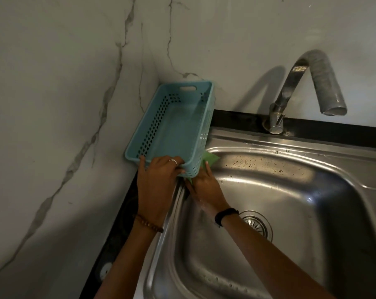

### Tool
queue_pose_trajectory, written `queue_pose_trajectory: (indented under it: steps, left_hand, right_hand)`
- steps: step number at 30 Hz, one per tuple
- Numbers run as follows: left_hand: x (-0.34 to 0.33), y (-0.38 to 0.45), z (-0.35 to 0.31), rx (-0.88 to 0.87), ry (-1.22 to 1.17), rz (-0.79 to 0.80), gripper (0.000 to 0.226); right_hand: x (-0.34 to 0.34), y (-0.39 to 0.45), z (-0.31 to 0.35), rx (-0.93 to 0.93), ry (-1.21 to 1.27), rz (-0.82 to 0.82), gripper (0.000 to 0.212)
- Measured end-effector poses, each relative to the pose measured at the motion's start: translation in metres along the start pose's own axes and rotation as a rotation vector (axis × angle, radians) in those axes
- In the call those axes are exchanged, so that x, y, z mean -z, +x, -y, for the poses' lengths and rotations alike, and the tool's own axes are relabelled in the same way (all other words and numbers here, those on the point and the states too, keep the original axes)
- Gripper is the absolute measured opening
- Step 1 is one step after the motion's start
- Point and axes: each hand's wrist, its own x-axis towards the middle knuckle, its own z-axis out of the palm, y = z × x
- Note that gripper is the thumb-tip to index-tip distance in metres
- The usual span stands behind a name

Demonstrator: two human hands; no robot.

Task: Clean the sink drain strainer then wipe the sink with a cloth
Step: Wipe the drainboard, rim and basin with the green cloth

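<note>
Left hand (pixel 159 169) grips the blue basket's (pixel 176 126) near rim; right hand (pixel 204 186), fingers straight, presses a green cloth (pixel 210 158) on the sink (pixel 290 190) edge.

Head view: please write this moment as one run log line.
left hand: grips blue basket | right hand: presses green cloth on sink rim
</note>
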Motion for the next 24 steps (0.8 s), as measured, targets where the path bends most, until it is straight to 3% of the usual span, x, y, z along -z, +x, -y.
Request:
queue_pose_trajectory:
  steps: [5, 13, 19, 24]
  left_hand:
    - [-0.007, -0.003, 0.0, 0.023, 0.067, 0.018, 0.01]
    - [-0.014, -0.005, 0.001, 0.012, 0.093, -0.023, 0.012]
    - [-0.028, -0.016, -0.011, -0.013, 0.071, -0.016, 0.053]
    - [-0.059, -0.022, -0.052, -0.282, 0.055, 0.004, 0.073]
  right_hand:
    - [0.011, 0.028, -0.024, -0.007, -0.278, 0.108, 0.056]
    - [0.033, 0.037, -0.051, -0.167, -0.47, 0.077, 0.053]
    - [0.068, -0.006, -0.091, -0.261, -0.592, 0.034, 0.057]
    - [0.105, -0.053, -0.126, -0.404, -0.63, 0.039, 0.056]
